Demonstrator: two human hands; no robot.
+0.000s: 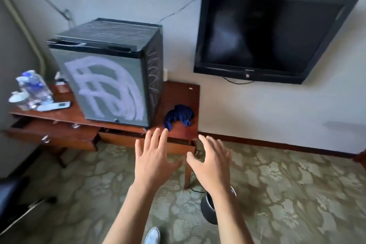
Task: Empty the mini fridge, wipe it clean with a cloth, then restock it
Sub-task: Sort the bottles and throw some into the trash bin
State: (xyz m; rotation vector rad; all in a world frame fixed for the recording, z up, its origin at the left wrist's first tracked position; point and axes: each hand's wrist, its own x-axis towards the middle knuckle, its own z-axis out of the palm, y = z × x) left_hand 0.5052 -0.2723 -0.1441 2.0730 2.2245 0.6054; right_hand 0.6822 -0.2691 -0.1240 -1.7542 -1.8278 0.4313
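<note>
Both hands, left hand [153, 161] and right hand [213, 166], spread empty, reaching toward blue cloth [179, 117] beside closed mini fridge [111, 77], presumably for wiping.

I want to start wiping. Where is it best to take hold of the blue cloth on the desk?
Pinch the raised bunched middle of the blue cloth, coming from above and the front with the left hand, whose fingertips are nearest. It lies crumpled beside the mini fridge, so folds stand up.
</note>
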